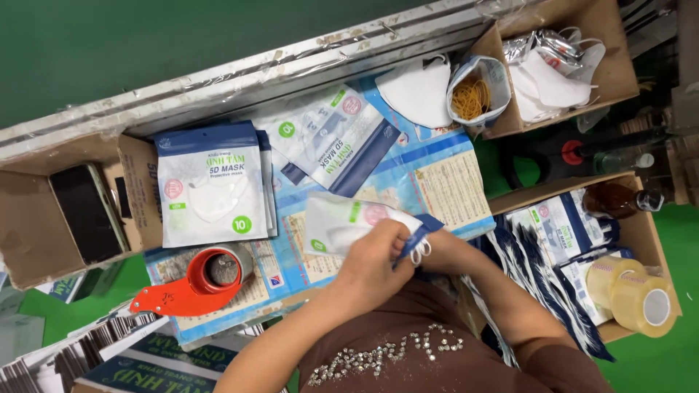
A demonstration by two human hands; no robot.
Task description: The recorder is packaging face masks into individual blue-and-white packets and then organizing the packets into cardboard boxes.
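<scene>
- My left hand (375,258) is closed on the blue end of a flat white-and-blue mask pouch (342,222); the fingers pinch its open edge.
- My right hand (429,247) is mostly hidden behind the left one. It meets the same end of the pouch, where white ear loops (420,251) stick out. Whether its fingers are clenched I cannot tell.
- The pouch lies slanted just above the table (437,182), in front of my chest, its white end pointing to the left of the picture.
- A stack of filled pouches (212,185) sits near the held one, on the left side of the table.
- More pouches (331,135) lie fanned out behind it, towards the metal rail.
- An orange tape dispenser (196,284) rests on the table's near edge, close beside my left forearm.
- A loose white mask (415,91) lies at the far side, just beside a small bag of yellow rubber bands (473,94).
- A cardboard box (619,58) at the upper right holds white masks and silvery wrapping.
- Another cardboard box (648,240) at the right holds blue-edged pouches and two rolls of clear tape (633,295).
- A brown bottle (615,196) lies at that box's far rim.
- A dark phone (84,211) lies in an open carton at the far left.
</scene>
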